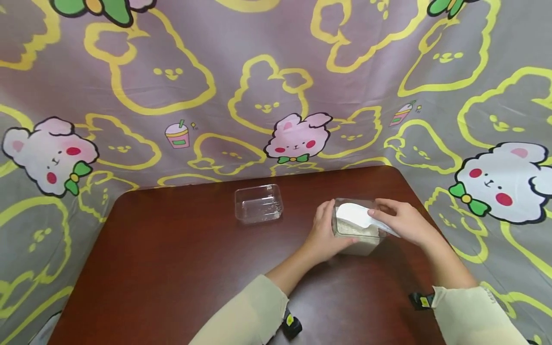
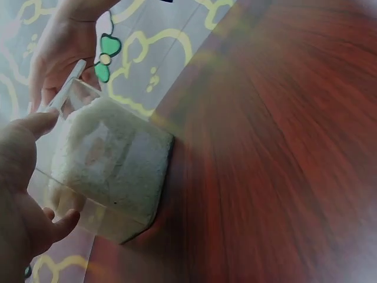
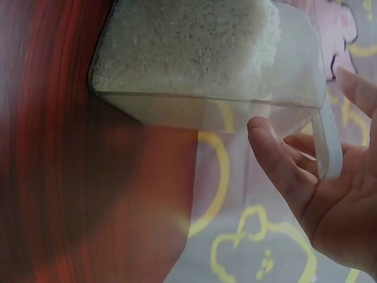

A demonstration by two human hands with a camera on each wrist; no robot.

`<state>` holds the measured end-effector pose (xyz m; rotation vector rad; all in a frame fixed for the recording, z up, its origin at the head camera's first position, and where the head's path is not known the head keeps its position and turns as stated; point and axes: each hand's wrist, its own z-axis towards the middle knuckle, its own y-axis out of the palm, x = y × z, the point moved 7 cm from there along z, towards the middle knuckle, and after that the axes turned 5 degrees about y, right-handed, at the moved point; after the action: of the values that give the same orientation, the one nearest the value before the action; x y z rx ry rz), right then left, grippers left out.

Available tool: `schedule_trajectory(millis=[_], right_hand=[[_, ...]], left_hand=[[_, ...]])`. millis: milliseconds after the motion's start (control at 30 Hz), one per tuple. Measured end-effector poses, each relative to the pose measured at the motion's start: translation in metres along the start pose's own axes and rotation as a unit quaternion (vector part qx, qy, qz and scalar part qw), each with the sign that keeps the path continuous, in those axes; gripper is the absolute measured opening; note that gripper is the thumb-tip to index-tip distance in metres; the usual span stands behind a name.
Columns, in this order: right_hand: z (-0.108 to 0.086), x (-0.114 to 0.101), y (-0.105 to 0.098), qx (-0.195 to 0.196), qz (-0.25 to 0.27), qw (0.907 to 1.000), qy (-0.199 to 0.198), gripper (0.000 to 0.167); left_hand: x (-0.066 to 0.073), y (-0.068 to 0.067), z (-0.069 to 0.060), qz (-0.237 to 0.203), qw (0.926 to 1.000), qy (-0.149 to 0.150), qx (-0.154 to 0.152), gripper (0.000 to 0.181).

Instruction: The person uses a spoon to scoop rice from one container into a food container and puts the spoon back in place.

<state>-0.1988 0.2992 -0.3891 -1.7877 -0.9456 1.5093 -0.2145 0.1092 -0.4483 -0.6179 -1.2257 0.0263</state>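
Observation:
A clear square container [image 1: 360, 242] filled with white rice-like grains stands on the right part of the table; its grains also show in the left wrist view [image 2: 112, 159] and the right wrist view [image 3: 182, 53]. My left hand [image 1: 323, 237] grips the container's left side, thumb on the near side. A white scoop [image 1: 353, 214] lies across the container's open top, its handle toward the right. My right hand [image 1: 403, 220] holds the handle between thumb and fingers at the container's right rim; in the right wrist view the hand [image 3: 336, 194] is around the handle [image 3: 327, 144].
A smaller clear tray [image 1: 258, 205] with a few grains at its right side stands at the back middle of the brown table [image 1: 172, 258]. A patterned cloth [image 1: 215, 96] hangs behind the table and along its sides.

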Motion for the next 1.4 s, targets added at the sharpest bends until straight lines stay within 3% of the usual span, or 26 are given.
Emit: schedule_trajectory(millis=[233, 433, 800, 1067, 1400], right_hand=[[-0.003, -0.036, 0.024, -0.015, 0.007, 0.9988, -0.046, 0.075], [-0.006, -0.069, 0.053, -0.044, 0.032, 0.9947, -0.087, 0.076], [-0.013, -0.120, 0.098, -0.040, 0.029, 0.9887, -0.142, 0.077], [-0.019, -0.146, 0.128, -0.064, 0.050, 0.9846, -0.155, 0.078], [-0.019, -0.171, 0.140, -0.043, 0.048, 0.9782, -0.197, 0.083]], left_hand=[[-0.011, -0.039, -0.028, -0.018, 0.9996, -0.007, 0.022, 0.116], [-0.021, -0.076, -0.060, -0.032, 0.9989, -0.010, 0.033, 0.114], [-0.037, -0.134, -0.111, -0.023, 0.9976, -0.023, 0.062, 0.112], [-0.051, -0.160, -0.143, -0.004, 0.9972, -0.051, 0.054, 0.115], [-0.056, -0.180, -0.151, 0.009, 0.9960, -0.047, 0.075, 0.118]])
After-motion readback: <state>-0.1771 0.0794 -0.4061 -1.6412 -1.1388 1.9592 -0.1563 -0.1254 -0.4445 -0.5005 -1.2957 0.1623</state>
